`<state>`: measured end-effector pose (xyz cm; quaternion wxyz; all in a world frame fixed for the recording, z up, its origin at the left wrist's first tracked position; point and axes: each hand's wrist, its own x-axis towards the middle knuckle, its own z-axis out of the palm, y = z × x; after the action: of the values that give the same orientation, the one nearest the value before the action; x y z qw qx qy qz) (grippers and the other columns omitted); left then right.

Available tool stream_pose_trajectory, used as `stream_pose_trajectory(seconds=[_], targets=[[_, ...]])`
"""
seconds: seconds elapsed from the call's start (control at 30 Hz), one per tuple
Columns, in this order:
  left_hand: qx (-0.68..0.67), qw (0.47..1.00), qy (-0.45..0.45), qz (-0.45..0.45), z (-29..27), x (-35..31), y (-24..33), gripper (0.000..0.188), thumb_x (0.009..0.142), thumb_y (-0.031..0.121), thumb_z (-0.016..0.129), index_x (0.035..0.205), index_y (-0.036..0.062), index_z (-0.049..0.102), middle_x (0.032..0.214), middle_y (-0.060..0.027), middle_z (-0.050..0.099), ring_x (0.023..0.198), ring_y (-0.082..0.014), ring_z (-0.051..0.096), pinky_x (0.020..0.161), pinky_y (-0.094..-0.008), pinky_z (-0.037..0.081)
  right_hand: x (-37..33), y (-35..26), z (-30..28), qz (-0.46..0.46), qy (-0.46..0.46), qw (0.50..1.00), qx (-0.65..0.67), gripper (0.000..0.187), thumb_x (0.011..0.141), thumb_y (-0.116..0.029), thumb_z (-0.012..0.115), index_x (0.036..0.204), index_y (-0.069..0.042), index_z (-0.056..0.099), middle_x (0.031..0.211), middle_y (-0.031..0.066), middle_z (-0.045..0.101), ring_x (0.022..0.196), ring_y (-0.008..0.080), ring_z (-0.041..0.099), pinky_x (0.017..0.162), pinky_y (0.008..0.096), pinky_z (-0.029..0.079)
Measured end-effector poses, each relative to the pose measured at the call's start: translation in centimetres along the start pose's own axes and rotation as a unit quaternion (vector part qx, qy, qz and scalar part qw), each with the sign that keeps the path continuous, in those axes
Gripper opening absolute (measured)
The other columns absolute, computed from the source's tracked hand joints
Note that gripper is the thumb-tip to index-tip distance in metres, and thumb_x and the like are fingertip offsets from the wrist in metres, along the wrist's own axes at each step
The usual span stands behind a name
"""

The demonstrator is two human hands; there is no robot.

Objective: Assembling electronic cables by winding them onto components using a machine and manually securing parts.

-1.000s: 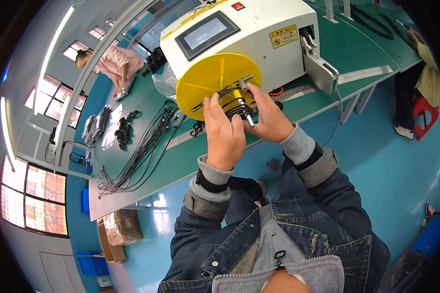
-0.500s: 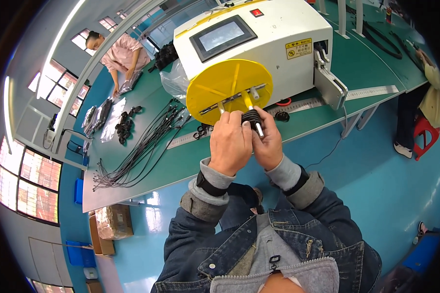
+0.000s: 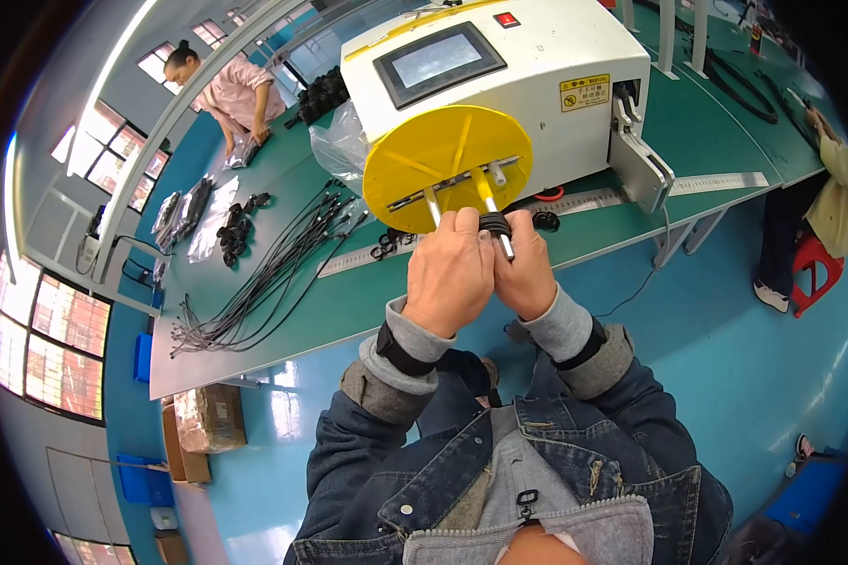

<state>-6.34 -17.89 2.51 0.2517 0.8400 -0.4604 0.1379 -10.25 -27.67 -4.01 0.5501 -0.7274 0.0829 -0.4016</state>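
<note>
Coil of black cable [image 3: 495, 223] sits around a metal-tipped rod [image 3: 508, 249], between my two hands and close to the near side of a yellow disc [image 3: 415, 151]. Taking twelve as straight away from me and the coil as the centre, my left hand [image 3: 450, 273] lies at between seven and eight o'clock, its fingers curled over against the coil's side; I cannot tell what they close on underneath. My right hand [image 3: 528, 268] is at five, fingers and thumb bent in and gripping the coil from that side. The rod's bare tip pokes out just past the coil, at five too.

At between nine and ten a second rod [image 3: 432, 205] stands out from the disc, just beyond my left knuckles. The disc spreads at eleven, in front of a white machine [image 3: 575, 66] with a dark-framed screen [image 3: 438, 64].

A smaller black coil [image 3: 545, 221] lies near my right fingers at three. Between eight and nine, well apart, a loose bundle of dark cables [image 3: 264, 282] fans over the green table [image 3: 716, 141]. Farther off, at ten, a co-worker in pink [image 3: 240, 99] bends over a package.
</note>
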Motion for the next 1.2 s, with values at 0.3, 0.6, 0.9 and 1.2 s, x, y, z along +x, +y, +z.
stream_pose_trajectory(seconds=[0.3,0.6,0.9,1.2], targets=[[-0.126,0.99,-0.05,-0.025,-1.1,-4.3,1.7,0.02,0.082,0.013,0.049,0.097,-0.0013,0.047,0.086,-0.0217,0.055,0.072,-0.0374,0.057,0.062,-0.0432,0.044,-3.5,-1.8,-3.1,0.027,-0.06,0.998,-0.021,0.01,0.083,-0.007,0.048,0.087,0.0,0.043,0.069,0.018,0.056,0.06,0.0282,0.057,0.053,0.0359,0.043],[-0.689,0.565,-0.332,-0.31,-0.9,-4.0,-2.5,0.033,0.086,0.019,0.045,0.11,-0.0039,0.048,0.098,-0.0171,0.057,0.083,-0.0333,0.062,0.069,-0.0402,0.053,-3.7,0.1,-2.3,0.018,-0.164,0.985,0.048,0.013,0.081,-0.009,0.047,0.087,0.001,0.042,0.063,0.0187,0.054,0.058,0.035,0.054,0.053,0.04,0.042],[-0.527,0.669,-0.371,-0.372,0.3,-4.2,-1.6,0.028,0.083,0.019,0.048,0.099,-0.0036,0.051,0.09,-0.0142,0.057,0.08,-0.0283,0.062,0.06,-0.0334,0.054,-5.9,3.9,-1.4,-0.028,-0.144,0.987,-0.061,0.018,0.079,-0.013,0.048,0.089,-0.001,0.039,0.064,0.0218,0.055,0.062,0.0409,0.055,0.054,0.0472,0.042],[-0.441,0.724,-0.429,-0.312,5.0,-7.9,-4.4,0.019,0.076,0.017,0.059,0.086,0.0015,0.056,0.062,-0.0019,0.053,0.052,-0.0082,0.048,0.043,-0.0216,0.038,-7.7,5.5,-2.0,0.0,-0.304,0.937,-0.174,0.029,0.076,-0.017,0.055,0.096,-0.001,0.04,0.064,0.0202,0.056,0.062,0.0386,0.056,0.055,0.047,0.044]])
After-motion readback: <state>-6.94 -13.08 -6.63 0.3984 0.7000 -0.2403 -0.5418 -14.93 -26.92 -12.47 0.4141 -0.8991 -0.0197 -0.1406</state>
